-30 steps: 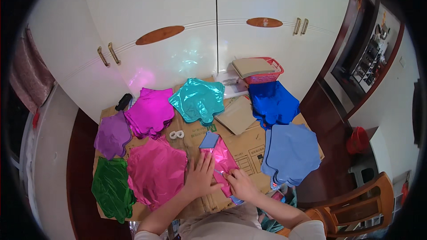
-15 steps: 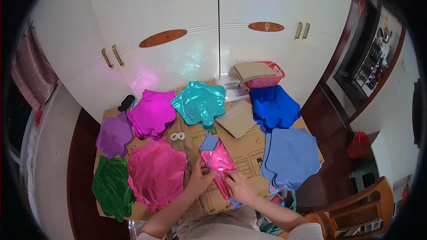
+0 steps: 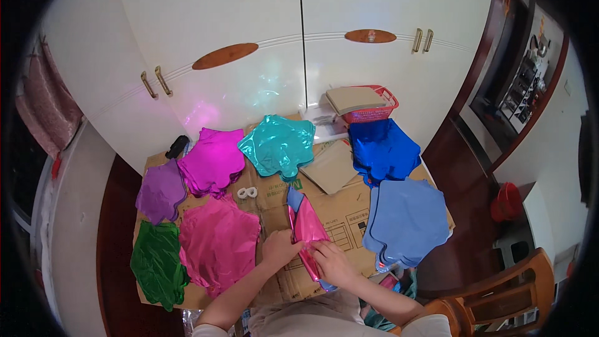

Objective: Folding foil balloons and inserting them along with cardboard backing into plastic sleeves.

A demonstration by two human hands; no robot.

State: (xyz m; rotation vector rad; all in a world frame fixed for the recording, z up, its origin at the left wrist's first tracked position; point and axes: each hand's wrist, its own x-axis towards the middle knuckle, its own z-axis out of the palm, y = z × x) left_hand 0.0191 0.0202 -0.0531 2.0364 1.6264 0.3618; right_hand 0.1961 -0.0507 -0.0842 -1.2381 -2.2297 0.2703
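Note:
A folded pink foil balloon (image 3: 307,223), with pale blue showing at both ends, lies slantwise in front of me on the cardboard (image 3: 346,237). My left hand (image 3: 281,248) is closed at its left edge, the fingertips partly hidden against the foil. On its lower right part, my right hand (image 3: 329,259) grips the layers with bent fingers. To the left lies a wide stack of pink flat foil balloons (image 3: 219,243). A pale blue stack (image 3: 409,221) sits to the right.
Around the edge lie green (image 3: 157,262), purple (image 3: 161,190), magenta (image 3: 213,159), teal (image 3: 281,146) and dark blue (image 3: 385,150) stacks. Two white rolls (image 3: 247,193), beige boards (image 3: 329,167) and a red basket (image 3: 374,114) stand beyond. A wooden chair (image 3: 499,293) is at right.
The folded balloon has become narrower, its left side turned up and over. My left hand has closed in against its edge, while my right hand stays near the same spot.

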